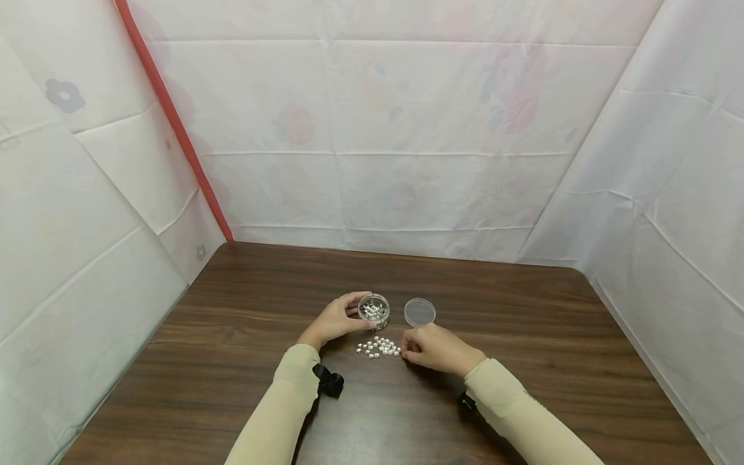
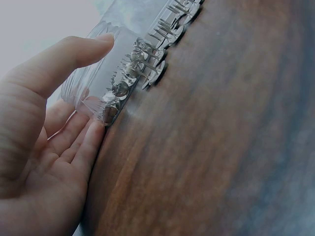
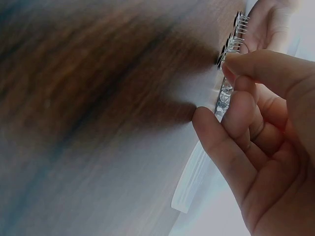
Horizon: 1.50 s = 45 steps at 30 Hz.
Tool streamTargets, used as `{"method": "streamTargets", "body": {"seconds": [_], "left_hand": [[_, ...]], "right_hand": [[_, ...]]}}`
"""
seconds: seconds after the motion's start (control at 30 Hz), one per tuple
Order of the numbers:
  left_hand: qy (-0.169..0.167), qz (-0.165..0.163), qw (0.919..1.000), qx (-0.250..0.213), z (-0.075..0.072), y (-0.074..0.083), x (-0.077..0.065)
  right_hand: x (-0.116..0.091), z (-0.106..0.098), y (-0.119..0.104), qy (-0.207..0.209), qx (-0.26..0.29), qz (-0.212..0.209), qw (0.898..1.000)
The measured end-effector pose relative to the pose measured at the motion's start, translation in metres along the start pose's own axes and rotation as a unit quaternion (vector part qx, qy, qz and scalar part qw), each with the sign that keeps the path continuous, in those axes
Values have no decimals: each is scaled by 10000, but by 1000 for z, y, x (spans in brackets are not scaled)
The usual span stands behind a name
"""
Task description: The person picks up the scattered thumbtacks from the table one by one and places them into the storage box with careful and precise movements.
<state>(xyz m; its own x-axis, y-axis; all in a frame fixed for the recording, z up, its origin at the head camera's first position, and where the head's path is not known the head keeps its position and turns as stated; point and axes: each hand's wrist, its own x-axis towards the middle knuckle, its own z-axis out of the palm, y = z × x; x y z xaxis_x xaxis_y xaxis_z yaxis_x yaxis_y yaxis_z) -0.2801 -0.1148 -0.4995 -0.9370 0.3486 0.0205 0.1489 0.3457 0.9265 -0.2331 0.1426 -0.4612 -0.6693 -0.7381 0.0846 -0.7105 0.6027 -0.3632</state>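
Note:
Silver thumbtacks (image 1: 379, 347) lie in a loose pile on the table, mostly points up in the wrist views. Behind them stands a clear round plastic jar (image 2: 93, 73), uncovered, with more thumbtacks inside. My left hand (image 1: 340, 318) holds the jar from its left side, thumb on the near wall and fingers round the far side. At the pile's right edge, my right hand (image 1: 438, 349) brings thumb and forefinger together on a thumbtack (image 3: 221, 61); the fingertips hide most of it. Its little finger (image 3: 209, 128) touches or nearly touches the tabletop.
A clear round lid (image 1: 420, 312) lies flat right of the jar, just beyond the right hand. The brown wooden table (image 1: 244, 381) is bordered by white patterned cloth (image 1: 372, 129) at the back and sides. Black wrist cameras (image 1: 330, 381) sit under the sleeves.

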Motion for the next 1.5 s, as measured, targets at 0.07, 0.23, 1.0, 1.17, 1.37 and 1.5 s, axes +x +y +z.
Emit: {"method": "streamTargets", "body": {"seconds": [0.07, 0.23, 1.0, 1.17, 1.37, 1.5], "left_hand": [[7, -13, 10000, 8, 0, 0, 0], [7, -19, 10000, 4, 0, 1, -2], [-55, -79, 9999, -36, -1, 2, -2], [-26, -73, 10000, -53, 0, 3, -1], [-21, -74, 10000, -29, 0, 4, -1], [-48, -68, 9999, -81, 0, 4, 0]], "right_hand": [[0, 0, 1, -3, 65, -18, 10000], [0, -3, 2, 60, 304, -33, 9995], [17, -13, 11, 855, 397, 348, 9949], [22, -15, 9, 1109, 410, 420, 9921], [28, -15, 9, 1243, 497, 544, 9895], [33, -14, 10, 1298, 485, 520, 9890]]}}
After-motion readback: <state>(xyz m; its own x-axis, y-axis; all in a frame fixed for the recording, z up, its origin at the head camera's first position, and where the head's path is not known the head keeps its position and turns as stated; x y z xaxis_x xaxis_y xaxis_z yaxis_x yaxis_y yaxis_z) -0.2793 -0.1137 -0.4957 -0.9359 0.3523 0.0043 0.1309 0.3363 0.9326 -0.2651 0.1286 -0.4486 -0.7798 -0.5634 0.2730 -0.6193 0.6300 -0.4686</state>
